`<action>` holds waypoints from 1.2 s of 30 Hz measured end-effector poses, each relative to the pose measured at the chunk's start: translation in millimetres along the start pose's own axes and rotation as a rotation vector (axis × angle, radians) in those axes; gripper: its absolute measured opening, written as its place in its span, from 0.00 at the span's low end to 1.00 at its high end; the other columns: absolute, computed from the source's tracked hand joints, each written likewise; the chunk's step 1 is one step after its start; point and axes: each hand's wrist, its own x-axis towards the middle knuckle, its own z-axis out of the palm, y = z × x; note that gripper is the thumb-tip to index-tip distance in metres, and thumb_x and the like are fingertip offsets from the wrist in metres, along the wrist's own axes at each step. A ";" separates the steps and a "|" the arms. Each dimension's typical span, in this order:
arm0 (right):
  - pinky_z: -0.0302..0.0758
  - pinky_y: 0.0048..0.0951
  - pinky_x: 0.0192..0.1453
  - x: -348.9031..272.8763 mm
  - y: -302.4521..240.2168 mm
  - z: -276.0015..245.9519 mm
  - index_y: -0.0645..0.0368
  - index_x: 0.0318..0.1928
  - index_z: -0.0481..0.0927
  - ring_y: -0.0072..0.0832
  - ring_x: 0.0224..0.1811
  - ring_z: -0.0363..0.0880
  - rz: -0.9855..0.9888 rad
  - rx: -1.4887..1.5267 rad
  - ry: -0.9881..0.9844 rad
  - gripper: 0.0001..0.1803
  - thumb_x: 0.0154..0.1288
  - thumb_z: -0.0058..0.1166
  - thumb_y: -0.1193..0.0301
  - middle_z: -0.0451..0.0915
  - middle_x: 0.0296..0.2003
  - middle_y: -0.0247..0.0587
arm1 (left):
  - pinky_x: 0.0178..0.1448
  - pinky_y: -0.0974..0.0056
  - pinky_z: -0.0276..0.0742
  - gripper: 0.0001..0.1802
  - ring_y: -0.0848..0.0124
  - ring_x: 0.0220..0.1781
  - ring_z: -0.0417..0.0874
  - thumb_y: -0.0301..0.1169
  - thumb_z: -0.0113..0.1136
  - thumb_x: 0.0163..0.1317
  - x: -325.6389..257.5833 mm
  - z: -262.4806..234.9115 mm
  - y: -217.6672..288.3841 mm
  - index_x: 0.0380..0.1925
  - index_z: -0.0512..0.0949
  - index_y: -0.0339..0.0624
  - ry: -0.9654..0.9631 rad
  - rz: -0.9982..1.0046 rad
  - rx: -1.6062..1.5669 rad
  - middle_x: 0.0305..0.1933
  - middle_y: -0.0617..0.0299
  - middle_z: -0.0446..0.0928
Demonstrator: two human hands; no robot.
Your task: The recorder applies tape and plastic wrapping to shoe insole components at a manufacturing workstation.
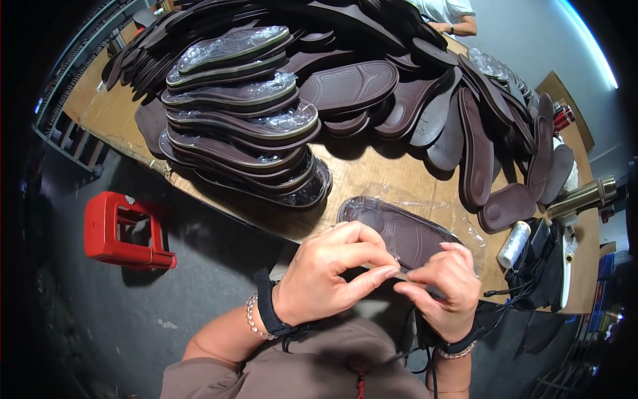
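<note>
A dark brown shoe sole [412,236] lies near the table's front edge, with clear plastic film [458,216] spread under and around it. Just in front of the sole, my left hand [335,269] is closed, thumb and forefinger pinched together. My right hand [445,289] pinches close beside it, the two sets of fingertips almost touching. Between them runs a thin edge that looks like the film; the fingers hide most of it. To the left rises a stack of film-wrapped soles [239,120] in pairs.
Loose brown soles [352,86] heap across the back and right of the wooden table [345,169]. A roll of film [514,244], a metal cylinder [585,197] and black cables stand at the right. A red stool [126,229] is on the floor. Another person [452,16] works beyond the heap.
</note>
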 end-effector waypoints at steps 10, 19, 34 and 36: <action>0.75 0.42 0.60 6.5 -8.0 8.1 0.54 0.37 0.88 0.29 0.33 0.81 -0.069 -0.039 0.041 0.11 0.54 0.77 0.74 0.81 0.28 0.30 | 0.68 0.53 0.72 0.28 0.52 0.68 0.73 0.26 0.76 0.52 31.9 -34.3 37.8 0.57 0.86 0.45 -0.097 0.248 0.465 0.65 0.53 0.77; 0.74 0.44 0.62 4.0 -12.5 5.7 0.51 0.39 0.90 0.28 0.33 0.80 -0.102 -0.031 -0.004 0.12 0.54 0.77 0.74 0.77 0.27 0.27 | 0.77 0.40 0.61 0.05 0.51 0.78 0.71 0.33 0.74 0.60 68.1 -34.4 12.1 0.32 0.86 0.48 -0.402 0.400 0.521 0.62 0.59 0.82; 0.74 0.44 0.60 21.4 -11.2 8.3 0.53 0.33 0.87 0.29 0.33 0.81 -0.049 -0.076 0.111 0.09 0.53 0.77 0.74 0.80 0.27 0.30 | 0.74 0.46 0.66 0.08 0.57 0.67 0.81 0.35 0.75 0.61 68.9 -22.8 5.3 0.28 0.88 0.45 -0.346 0.377 0.423 0.51 0.62 0.86; 0.75 0.44 0.59 20.5 -10.4 8.8 0.53 0.32 0.87 0.30 0.33 0.81 -0.033 -0.077 0.121 0.09 0.52 0.77 0.74 0.80 0.26 0.30 | 0.73 0.46 0.67 0.08 0.57 0.67 0.81 0.36 0.74 0.61 68.5 -21.7 3.7 0.28 0.88 0.45 -0.340 0.376 0.408 0.50 0.62 0.86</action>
